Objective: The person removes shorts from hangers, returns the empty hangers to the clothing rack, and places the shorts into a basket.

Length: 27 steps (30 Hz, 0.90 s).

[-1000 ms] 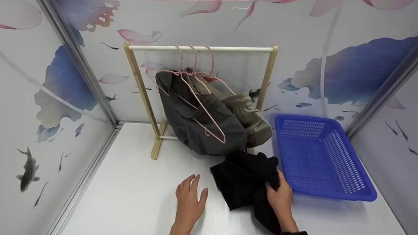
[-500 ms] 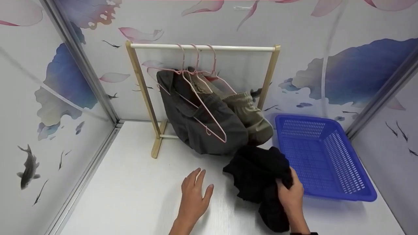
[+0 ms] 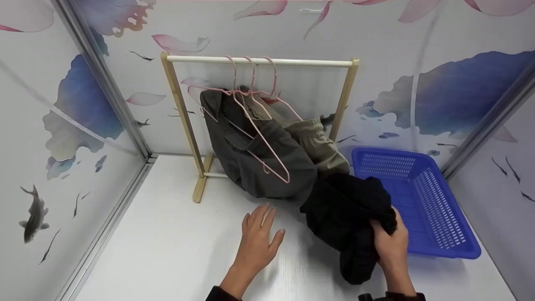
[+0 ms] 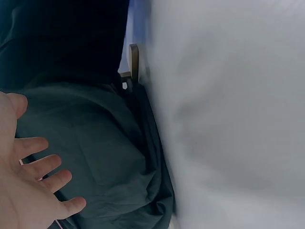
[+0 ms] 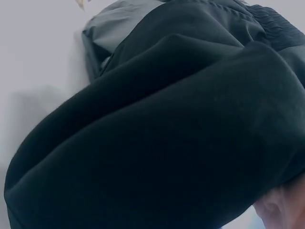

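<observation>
My right hand (image 3: 392, 240) grips a bunched pair of black shorts (image 3: 345, 213) by its right side, in front of the basket's near left corner. The shorts hang in folds, overlapping the grey garment's lower edge in the head view. Up close, the black cloth (image 5: 157, 143) fills most of the right wrist view, with a gathered band (image 5: 279, 28) at the top right. My left hand (image 3: 258, 240) holds nothing, its fingers extended and thumb apart, left of the shorts. Before it hangs the dark grey garment (image 3: 267, 175) on a pink hanger (image 3: 267, 146).
A wooden rack (image 3: 177, 108) with a white rail (image 3: 309, 62) stands at the back of the white table (image 3: 159, 251). Khaki shorts (image 3: 319, 138) hang there behind the grey garment. On the right lies a blue perforated basket (image 3: 455, 209). Printed panels enclose the table.
My right hand has carried the black shorts to the right and away from me, toward the basket. My left hand has shifted right and forward, staying unfilled.
</observation>
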{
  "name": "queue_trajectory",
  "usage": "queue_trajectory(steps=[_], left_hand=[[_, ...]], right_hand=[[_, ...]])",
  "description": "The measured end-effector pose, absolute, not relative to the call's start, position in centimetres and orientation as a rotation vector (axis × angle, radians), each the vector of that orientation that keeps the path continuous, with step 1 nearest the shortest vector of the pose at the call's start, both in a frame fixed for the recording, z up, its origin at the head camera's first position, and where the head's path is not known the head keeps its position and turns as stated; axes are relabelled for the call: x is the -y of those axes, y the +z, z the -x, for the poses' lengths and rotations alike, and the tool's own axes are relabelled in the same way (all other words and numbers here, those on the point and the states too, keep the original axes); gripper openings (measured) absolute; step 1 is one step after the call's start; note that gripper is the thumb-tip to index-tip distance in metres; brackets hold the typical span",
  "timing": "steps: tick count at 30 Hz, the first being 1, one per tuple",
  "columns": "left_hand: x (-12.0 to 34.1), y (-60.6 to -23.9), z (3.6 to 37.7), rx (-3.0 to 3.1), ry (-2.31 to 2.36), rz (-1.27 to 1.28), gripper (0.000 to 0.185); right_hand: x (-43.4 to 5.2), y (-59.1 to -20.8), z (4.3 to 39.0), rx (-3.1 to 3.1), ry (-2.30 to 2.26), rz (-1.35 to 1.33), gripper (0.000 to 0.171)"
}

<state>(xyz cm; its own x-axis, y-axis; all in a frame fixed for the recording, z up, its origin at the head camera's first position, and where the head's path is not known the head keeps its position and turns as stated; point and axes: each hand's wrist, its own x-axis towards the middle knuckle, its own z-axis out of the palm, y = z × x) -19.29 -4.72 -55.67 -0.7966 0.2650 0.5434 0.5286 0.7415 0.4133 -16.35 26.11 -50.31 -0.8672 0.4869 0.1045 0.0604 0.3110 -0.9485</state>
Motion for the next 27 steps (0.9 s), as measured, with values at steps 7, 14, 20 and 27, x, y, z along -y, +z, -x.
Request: queue_trajectory(steps=[7,14,20,27], left_hand=[[3.9,-54.6,20.1,2.476,-0.707,0.703,0.053],[3.1,-53.7,20.4,2.551,-0.622,0.785,0.054],[2.4,-53.5,20.2,2.545,-0.525,0.832,0.054],[1.8,-53.4,20.0,2.573,-0.454,0.879,0.055]], right_hand=[[-27.8,-48.0,17.0,2.149,1.541,0.511,0.053],[-29.5,-46.0,17.7,2.049,1.513,0.514,0.043],[-30.7,-44.5,18.2,2.015,1.519,0.556,0.031],[-31.7,-43.0,18.9,1.85,1.634,0.553,0.039]])
